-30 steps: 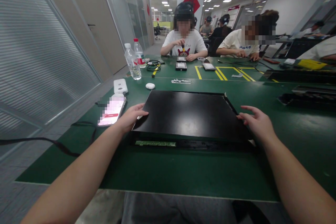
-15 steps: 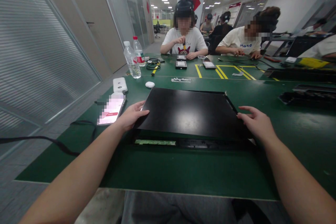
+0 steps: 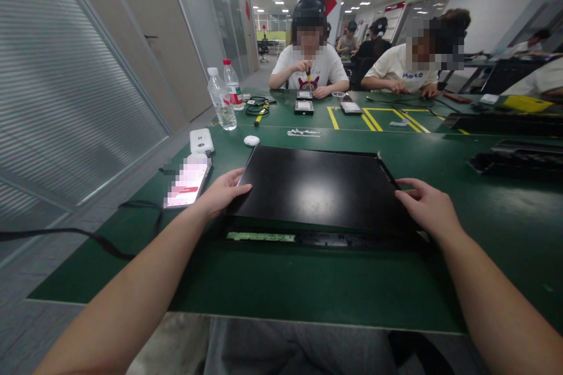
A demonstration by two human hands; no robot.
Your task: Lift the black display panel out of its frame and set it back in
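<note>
A flat black display panel lies before me over a black frame, its near edge apart from the frame's lower strip. My left hand grips the panel's left edge, thumb on top and fingers beneath or behind. At the right edge, my right hand closes on the panel with thumb and fingers; the fingertips are partly hidden behind the edge. A green circuit board shows in the near strip of the frame.
On the left lie a lit phone, a white power bank and a white earbud case. Two water bottles stand behind. Dark frame parts are at right. Two co-workers sit across the green table.
My right hand's fingers have drawn in closer to the panel's right edge. My left hand and the panel have hardly moved.
</note>
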